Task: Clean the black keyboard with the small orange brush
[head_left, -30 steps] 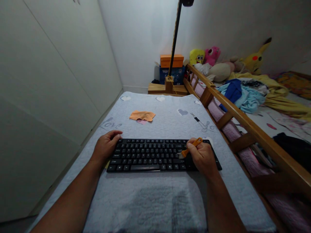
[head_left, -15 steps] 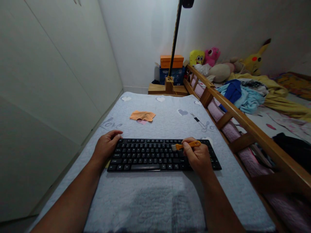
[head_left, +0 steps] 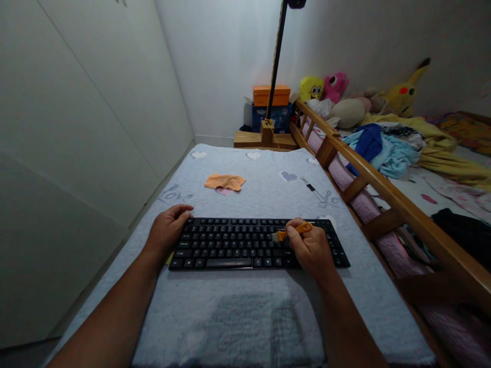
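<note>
A black keyboard (head_left: 230, 245) lies flat on the light blue quilted cover. My left hand (head_left: 168, 230) grips its left edge, with the thumb at the upper left corner. A bit of something yellowish (head_left: 170, 258) peeks out beneath that hand; most of it is hidden. In my right hand (head_left: 311, 248) is a small brush with an orange handle (head_left: 283, 235), pinched between thumb and fingers. Its pale bristles point left and rest on or just over the keys right of centre. That hand covers part of the keyboard's right side.
Beyond the keyboard lie an orange cloth (head_left: 224, 181) and a wire keycap puller (head_left: 311, 188) with a black middle. A wooden bed rail (head_left: 360, 158) runs along the right, and a white cabinet (head_left: 95, 128) stands left. An orange box (head_left: 271, 95) and a black pole (head_left: 276, 61) are at the back.
The brush tip has shifted slightly down and right over the keys, and its handle is more tilted. My left hand stays at the keyboard's edge.
</note>
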`<act>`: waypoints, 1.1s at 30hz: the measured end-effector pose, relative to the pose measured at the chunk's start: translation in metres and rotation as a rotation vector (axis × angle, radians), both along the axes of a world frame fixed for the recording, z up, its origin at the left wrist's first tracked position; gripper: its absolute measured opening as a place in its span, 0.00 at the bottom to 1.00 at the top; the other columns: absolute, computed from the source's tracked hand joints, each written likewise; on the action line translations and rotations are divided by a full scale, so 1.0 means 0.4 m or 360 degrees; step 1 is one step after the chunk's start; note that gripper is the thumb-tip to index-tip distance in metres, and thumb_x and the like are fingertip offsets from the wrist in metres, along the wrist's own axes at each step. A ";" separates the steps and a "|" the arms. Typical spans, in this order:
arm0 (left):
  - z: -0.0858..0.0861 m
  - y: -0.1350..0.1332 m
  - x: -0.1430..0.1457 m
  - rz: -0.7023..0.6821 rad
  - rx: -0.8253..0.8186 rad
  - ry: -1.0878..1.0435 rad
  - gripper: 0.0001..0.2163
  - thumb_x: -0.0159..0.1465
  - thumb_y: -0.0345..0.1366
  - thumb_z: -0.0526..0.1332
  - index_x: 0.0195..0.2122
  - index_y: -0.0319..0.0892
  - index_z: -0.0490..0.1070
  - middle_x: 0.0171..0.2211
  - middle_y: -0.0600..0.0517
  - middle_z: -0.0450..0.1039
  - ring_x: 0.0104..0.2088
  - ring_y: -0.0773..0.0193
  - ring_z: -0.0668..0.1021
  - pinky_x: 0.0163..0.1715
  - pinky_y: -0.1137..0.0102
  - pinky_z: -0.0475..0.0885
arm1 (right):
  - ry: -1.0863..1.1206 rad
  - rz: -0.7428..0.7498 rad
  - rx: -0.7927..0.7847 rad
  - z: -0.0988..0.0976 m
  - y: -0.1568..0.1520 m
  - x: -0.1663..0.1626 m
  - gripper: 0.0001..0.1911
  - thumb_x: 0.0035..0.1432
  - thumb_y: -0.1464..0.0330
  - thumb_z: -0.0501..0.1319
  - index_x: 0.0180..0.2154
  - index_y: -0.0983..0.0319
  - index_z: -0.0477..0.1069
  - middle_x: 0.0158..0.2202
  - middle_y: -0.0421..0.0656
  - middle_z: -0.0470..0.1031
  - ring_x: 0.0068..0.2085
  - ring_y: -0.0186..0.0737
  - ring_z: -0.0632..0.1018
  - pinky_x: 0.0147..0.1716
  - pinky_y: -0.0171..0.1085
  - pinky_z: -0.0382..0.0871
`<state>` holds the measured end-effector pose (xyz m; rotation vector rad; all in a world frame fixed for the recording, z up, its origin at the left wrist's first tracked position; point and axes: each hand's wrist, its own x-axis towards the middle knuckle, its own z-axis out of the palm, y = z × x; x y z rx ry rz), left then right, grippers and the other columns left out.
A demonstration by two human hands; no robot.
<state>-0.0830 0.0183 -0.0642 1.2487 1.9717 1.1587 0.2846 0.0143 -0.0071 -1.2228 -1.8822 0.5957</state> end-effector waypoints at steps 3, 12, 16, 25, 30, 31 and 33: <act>0.008 0.000 0.004 -0.0001 0.0000 -0.0003 0.21 0.55 0.50 0.62 0.43 0.42 0.81 0.33 0.49 0.81 0.33 0.55 0.79 0.33 0.66 0.71 | -0.0001 0.0023 -0.0045 0.000 0.000 0.002 0.16 0.67 0.62 0.53 0.28 0.60 0.70 0.20 0.38 0.68 0.21 0.35 0.70 0.25 0.35 0.60; 0.022 -0.003 0.011 0.0008 -0.0008 -0.0017 0.21 0.54 0.50 0.63 0.42 0.42 0.81 0.33 0.49 0.81 0.33 0.55 0.80 0.33 0.65 0.72 | 0.0033 0.0036 -0.0121 0.009 -0.002 0.004 0.16 0.65 0.62 0.54 0.27 0.60 0.70 0.18 0.36 0.65 0.19 0.34 0.67 0.23 0.35 0.59; 0.019 -0.004 0.010 0.0014 -0.0016 0.0016 0.20 0.55 0.49 0.62 0.42 0.42 0.81 0.33 0.49 0.81 0.33 0.55 0.80 0.33 0.65 0.72 | 0.0176 0.0013 -0.0228 0.011 0.001 0.024 0.16 0.65 0.60 0.56 0.28 0.60 0.71 0.17 0.36 0.65 0.19 0.35 0.66 0.22 0.35 0.59; 0.002 0.001 -0.003 -0.0004 0.0008 0.0064 0.20 0.56 0.49 0.62 0.44 0.43 0.81 0.34 0.49 0.82 0.34 0.54 0.80 0.35 0.65 0.72 | 0.0423 0.0216 -0.0646 0.011 -0.012 0.069 0.17 0.63 0.54 0.64 0.38 0.62 0.79 0.23 0.41 0.77 0.25 0.37 0.76 0.25 0.34 0.66; -0.003 0.005 -0.008 -0.0006 -0.0007 0.0051 0.21 0.55 0.50 0.62 0.44 0.43 0.81 0.34 0.49 0.82 0.34 0.55 0.80 0.35 0.65 0.71 | 0.0493 0.0259 -0.0724 -0.001 -0.018 0.061 0.20 0.60 0.51 0.66 0.38 0.62 0.80 0.23 0.42 0.78 0.24 0.37 0.75 0.23 0.34 0.66; -0.004 0.005 -0.008 -0.0005 -0.0004 0.0052 0.21 0.55 0.50 0.62 0.44 0.43 0.81 0.34 0.49 0.82 0.34 0.54 0.80 0.35 0.65 0.71 | 0.0495 0.0257 -0.0731 -0.003 -0.017 0.058 0.20 0.60 0.51 0.66 0.38 0.62 0.80 0.23 0.41 0.78 0.24 0.36 0.75 0.22 0.34 0.65; -0.005 0.006 -0.009 -0.0006 0.0000 0.0056 0.21 0.55 0.50 0.62 0.43 0.43 0.81 0.34 0.49 0.82 0.34 0.54 0.80 0.36 0.65 0.71 | 0.0496 0.0266 -0.0744 -0.008 -0.014 0.053 0.20 0.60 0.51 0.66 0.37 0.62 0.80 0.23 0.41 0.77 0.23 0.35 0.74 0.22 0.34 0.65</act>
